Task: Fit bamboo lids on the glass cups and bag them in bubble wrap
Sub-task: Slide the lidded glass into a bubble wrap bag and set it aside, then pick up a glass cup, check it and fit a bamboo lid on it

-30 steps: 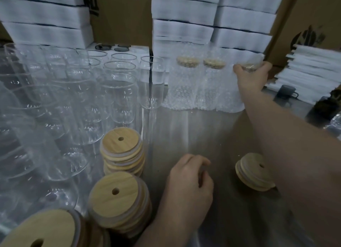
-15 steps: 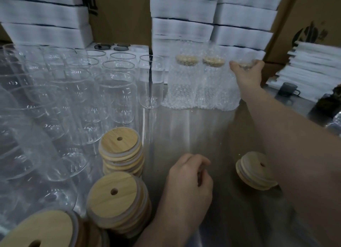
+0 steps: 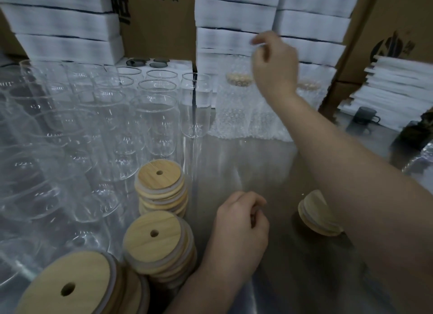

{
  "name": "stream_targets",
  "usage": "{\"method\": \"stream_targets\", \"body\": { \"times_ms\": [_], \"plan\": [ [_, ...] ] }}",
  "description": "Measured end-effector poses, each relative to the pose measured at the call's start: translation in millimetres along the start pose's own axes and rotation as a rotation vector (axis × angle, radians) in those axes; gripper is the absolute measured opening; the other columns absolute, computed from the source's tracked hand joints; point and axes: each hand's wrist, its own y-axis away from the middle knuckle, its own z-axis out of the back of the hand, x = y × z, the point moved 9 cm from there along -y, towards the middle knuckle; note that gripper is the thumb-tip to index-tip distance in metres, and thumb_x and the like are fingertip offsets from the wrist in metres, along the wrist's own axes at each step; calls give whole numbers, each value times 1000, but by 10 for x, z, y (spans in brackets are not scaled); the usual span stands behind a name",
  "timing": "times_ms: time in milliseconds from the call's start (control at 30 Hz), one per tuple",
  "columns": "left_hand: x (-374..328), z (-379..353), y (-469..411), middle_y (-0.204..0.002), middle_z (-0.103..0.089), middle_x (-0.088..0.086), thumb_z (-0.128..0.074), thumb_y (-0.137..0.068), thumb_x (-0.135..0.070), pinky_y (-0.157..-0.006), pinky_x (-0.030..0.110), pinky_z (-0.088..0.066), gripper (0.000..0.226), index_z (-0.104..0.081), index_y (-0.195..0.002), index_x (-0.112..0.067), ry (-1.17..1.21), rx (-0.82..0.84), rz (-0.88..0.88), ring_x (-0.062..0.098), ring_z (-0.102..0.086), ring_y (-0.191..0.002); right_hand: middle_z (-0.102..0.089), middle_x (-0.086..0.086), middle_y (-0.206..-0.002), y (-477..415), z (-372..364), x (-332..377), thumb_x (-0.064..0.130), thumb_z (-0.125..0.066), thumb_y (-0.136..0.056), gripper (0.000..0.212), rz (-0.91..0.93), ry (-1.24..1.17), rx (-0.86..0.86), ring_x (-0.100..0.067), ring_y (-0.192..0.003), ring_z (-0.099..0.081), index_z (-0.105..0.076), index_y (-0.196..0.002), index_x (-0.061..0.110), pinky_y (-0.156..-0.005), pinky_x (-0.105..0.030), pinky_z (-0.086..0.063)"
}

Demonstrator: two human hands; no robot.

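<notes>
Standing upright at the back of the table [image 3: 246, 163], bagged cups [image 3: 236, 102] are seen, lids showing tan through the bubble wrap. Bare cups [image 3: 154, 123] are massed to their left, axes vertical, mouths up, clear glass, no lids fitted. Lid stacks [image 3: 161, 184] are set just in front of the bare cups; loose lids [image 3: 316, 217] are leaned by the right forearm. Right hand [image 3: 274, 65] is held above the bagged cups, fingers loosely curled, nothing seen in it; blurred. Left hand [image 3: 239, 229] is rested on the table, fingers curled in; whether anything is pinched cannot be told. Judged: next bare cup lies left of and below the right hand; lid stacks are just beside the left hand, so lids are better taken by the left. White stacks [image 3: 234, 16] and a dark mug [image 3: 364, 115] are noted behind.
</notes>
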Motion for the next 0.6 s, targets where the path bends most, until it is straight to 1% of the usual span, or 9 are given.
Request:
{"method": "stream_targets", "body": {
  "times_ms": [67, 100, 133, 200, 267, 400, 500, 567, 600],
  "plan": [
    [-7, 10, 0, -84, -61, -5, -58, -79, -1, -66, 3, -34, 20, -70, -89, -13, -6, -1, -1, 1, -51, -76, -65, 3, -84, 131, -445, 335, 18, -46, -90, 38, 27, -42, 303, -17, -70, -59, -63, -123, 22, -75, -36, -51],
    [-13, 16, -2, -82, -61, -5, -57, -79, -1, -66, 2, -34, 20, -70, -89, -11, -8, -3, -4, 1, -49, -75, -65, 4, -93, 225, -666, 426, 19, -47, -91, 43, 8, -24, 453, -17, -72, -62, -57, -132, 24, -77, -39, -55],
    [-16, 22, -4, -81, -59, -5, -57, -79, 0, -66, 0, -32, 20, -71, -89, -10, -10, -6, -7, 0, -47, -75, -65, 0, -108, 319, -851, 464, 20, -47, -92, 49, -22, 11, 573, -19, -76, -66, -49, -141, 25, -76, -41, -57],
    [-14, 23, -10, -79, -54, -8, -58, -80, 1, -65, -2, -29, 19, -71, -90, -9, -17, 2, -4, -2, -44, -74, -57, -9, -130, 458, -1082, 445, 25, -45, -94, 55, -79, 105, 706, -24, -82, -66, -37, -149, 27, -71, -40, -58],
    [-3, 9, -16, -78, -52, -7, -58, -82, 0, -63, -1, -28, 16, -69, -88, -10, -20, 26, -4, -1, -42, -72, -56, -10, -130, 520, -1182, 383, 27, -44, -97, 50, -112, 175, 745, -24, -85, -58, -38, -146, 27, -73, -36, -52],
    [29, -8, -5, -80, -54, -5, -59, -83, -2, -63, 1, -30, 13, -68, -89, -9, -6, 43, 17, 1, -44, -72, -58, -10, -111, 530, -1120, 337, 26, -42, -102, 23, -83, 240, 655, -30, -90, -56, -48, -121, 17, -71, -34, -40],
    [46, 18, -1, -93, -61, 0, -55, -81, 3, -71, 2, -33, 26, -68, -101, -8, -4, 10, 49, 4, -51, -80, -44, -15, -125, 635, -1021, 319, 26, -40, -104, 17, -97, 203, 615, -30, -82, -51, -48, -116, 16, -73, -36, -43],
    [57, 36, -3, -109, -60, 4, -54, -81, 4, -83, 15, -42, 40, -63, -117, -10, 29, -4, 95, 14, -58, -93, -42, -17, -124, 741, -936, 325, 22, -40, -104, 9, -125, 119, 598, -29, -77, -50, -46, -107, 16, -64, -33, -39],
    [57, 55, 3, -117, -57, 4, -54, -81, 5, -90, 23, -45, 47, -58, -126, -10, 53, -17, 116, 18, -58, -99, -45, -16, -117, 792, -875, 332, 21, -41, -104, 5, -139, 61, 577, -30, -75, -49, -43, -102, 17, -58, -31, -34]
  ]
}}
